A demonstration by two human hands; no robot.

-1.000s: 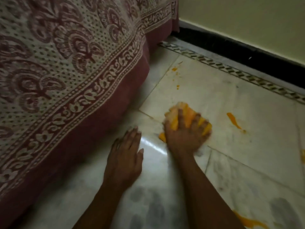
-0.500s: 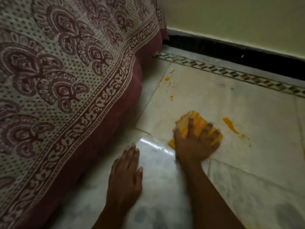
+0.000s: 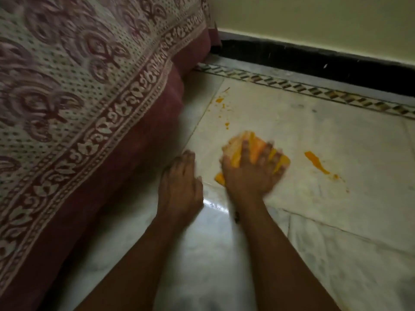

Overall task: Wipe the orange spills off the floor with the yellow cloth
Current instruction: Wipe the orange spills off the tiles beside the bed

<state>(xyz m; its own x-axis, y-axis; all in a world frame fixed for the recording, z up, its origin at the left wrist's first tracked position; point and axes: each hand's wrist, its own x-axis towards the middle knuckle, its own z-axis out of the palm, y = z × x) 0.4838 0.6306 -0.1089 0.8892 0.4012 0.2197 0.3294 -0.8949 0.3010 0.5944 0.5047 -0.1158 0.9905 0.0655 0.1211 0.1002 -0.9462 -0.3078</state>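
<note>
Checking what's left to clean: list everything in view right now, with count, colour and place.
yellow cloth: one, yellow-orange, bunched on the floor under the right hand.
orange streak: one, orange, on the tile right of the cloth.
small orange spots: a few, orange, beyond the cloth, near the bedspread's edge.
floor: pale marble tiles with a patterned border strip along the wall.
skirting: one, black, at the foot of the pale wall.
bedspread: one, cream with maroon print, hanging at left.
left hand: flat on the floor, left of the cloth.
right hand: fingers spread, pressing the cloth.
</note>
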